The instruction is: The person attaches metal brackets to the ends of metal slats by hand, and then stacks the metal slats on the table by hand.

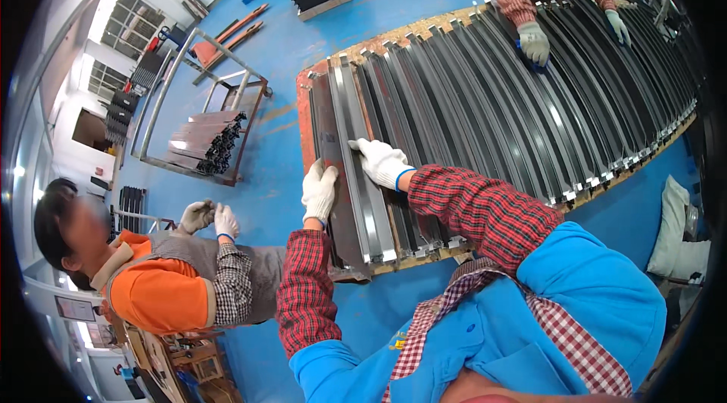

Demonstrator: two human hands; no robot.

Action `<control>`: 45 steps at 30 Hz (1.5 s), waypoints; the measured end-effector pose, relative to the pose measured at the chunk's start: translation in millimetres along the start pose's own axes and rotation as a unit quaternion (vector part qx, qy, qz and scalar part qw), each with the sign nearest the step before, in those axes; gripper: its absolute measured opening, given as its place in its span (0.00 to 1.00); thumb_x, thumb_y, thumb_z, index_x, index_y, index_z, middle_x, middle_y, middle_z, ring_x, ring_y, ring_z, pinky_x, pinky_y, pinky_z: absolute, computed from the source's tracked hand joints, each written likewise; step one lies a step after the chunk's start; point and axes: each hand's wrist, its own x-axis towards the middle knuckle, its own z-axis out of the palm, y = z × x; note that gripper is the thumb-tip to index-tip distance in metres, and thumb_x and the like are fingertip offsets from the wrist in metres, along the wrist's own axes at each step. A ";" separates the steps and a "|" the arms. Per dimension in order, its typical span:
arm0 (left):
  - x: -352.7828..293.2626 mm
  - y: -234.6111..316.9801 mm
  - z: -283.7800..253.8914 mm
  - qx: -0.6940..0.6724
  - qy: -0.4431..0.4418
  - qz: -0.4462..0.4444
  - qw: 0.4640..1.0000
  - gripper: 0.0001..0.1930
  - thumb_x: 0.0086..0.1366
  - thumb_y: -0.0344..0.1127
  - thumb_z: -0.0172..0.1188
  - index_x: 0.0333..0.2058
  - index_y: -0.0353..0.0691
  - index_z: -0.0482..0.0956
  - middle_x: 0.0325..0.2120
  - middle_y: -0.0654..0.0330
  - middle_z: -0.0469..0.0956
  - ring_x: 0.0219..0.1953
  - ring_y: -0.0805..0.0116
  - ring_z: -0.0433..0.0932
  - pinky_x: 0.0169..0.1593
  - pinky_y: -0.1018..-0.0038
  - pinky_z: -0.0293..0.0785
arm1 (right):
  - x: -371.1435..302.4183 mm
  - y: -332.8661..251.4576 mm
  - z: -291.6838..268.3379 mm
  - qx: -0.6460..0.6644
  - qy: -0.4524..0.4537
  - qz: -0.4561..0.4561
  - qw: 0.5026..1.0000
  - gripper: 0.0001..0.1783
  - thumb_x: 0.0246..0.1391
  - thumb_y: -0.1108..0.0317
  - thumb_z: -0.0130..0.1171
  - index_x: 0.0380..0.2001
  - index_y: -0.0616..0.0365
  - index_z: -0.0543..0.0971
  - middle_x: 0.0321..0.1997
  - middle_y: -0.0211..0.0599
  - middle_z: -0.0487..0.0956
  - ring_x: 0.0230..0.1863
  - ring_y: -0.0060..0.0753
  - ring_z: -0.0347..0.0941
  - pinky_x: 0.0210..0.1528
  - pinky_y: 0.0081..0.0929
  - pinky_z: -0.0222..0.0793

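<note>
Long metal profiles lie side by side across a table. White knit gloves cover both my hands. At the table's left end, my left hand is closed on the edge of the outermost dark metal profile, thumb on its face. My right hand bends its fingers over a shinier grey metal profile just beside it. Both profiles rest flat among the others. The undersides of the profiles and some of my fingertips are hidden.
Across the table, a co-worker's gloved hand touches the profiles. Another person in an orange shirt stands close on my left, gloved hands together. The table's red edge shows at left. Beyond stands a metal cart with stacked profiles.
</note>
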 end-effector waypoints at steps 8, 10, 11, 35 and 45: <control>-10.9 11.5 -52.7 -0.091 0.011 0.017 0.996 0.23 0.64 0.39 0.61 0.54 0.30 0.79 0.43 0.53 0.84 0.41 0.64 0.79 0.50 0.73 0.75 | 7.1 -43.7 -50.4 0.129 -0.003 -0.045 0.991 0.23 0.60 0.62 0.48 0.58 0.39 0.79 0.54 0.32 0.85 0.53 0.48 0.82 0.55 0.40 0.75; -25.8 61.2 -46.8 -0.083 0.020 0.027 0.996 0.22 0.65 0.38 0.59 0.53 0.31 0.79 0.38 0.57 0.83 0.36 0.69 0.75 0.46 0.76 0.73 | 4.3 -50.0 -82.7 0.147 -0.020 -0.054 0.987 0.23 0.58 0.64 0.49 0.56 0.41 0.79 0.52 0.31 0.86 0.51 0.46 0.82 0.54 0.36 0.75; -25.6 70.8 -42.6 -0.078 0.015 0.024 0.997 0.21 0.65 0.38 0.59 0.52 0.31 0.80 0.38 0.57 0.83 0.36 0.70 0.75 0.45 0.76 0.72 | -2.1 -54.1 -111.3 0.144 -0.037 -0.053 0.987 0.23 0.58 0.66 0.50 0.56 0.43 0.80 0.51 0.30 0.86 0.51 0.44 0.82 0.54 0.34 0.75; -181.5 361.3 253.3 -0.224 -0.030 0.136 0.965 0.20 0.66 0.40 0.59 0.51 0.32 0.82 0.35 0.62 0.81 0.35 0.74 0.73 0.43 0.80 0.70 | -348.1 164.3 -569.1 0.053 0.097 -0.125 0.986 0.23 0.54 0.75 0.51 0.54 0.57 0.78 0.56 0.41 0.83 0.54 0.41 0.80 0.60 0.34 0.75; -188.7 403.6 314.7 -0.234 -0.076 0.100 0.964 0.18 0.66 0.38 0.57 0.49 0.31 0.82 0.32 0.64 0.80 0.29 0.77 0.70 0.37 0.82 0.66 | -367.0 266.9 -640.2 -0.025 0.154 -0.023 0.987 0.22 0.55 0.76 0.50 0.53 0.61 0.76 0.57 0.44 0.82 0.56 0.43 0.79 0.62 0.35 0.73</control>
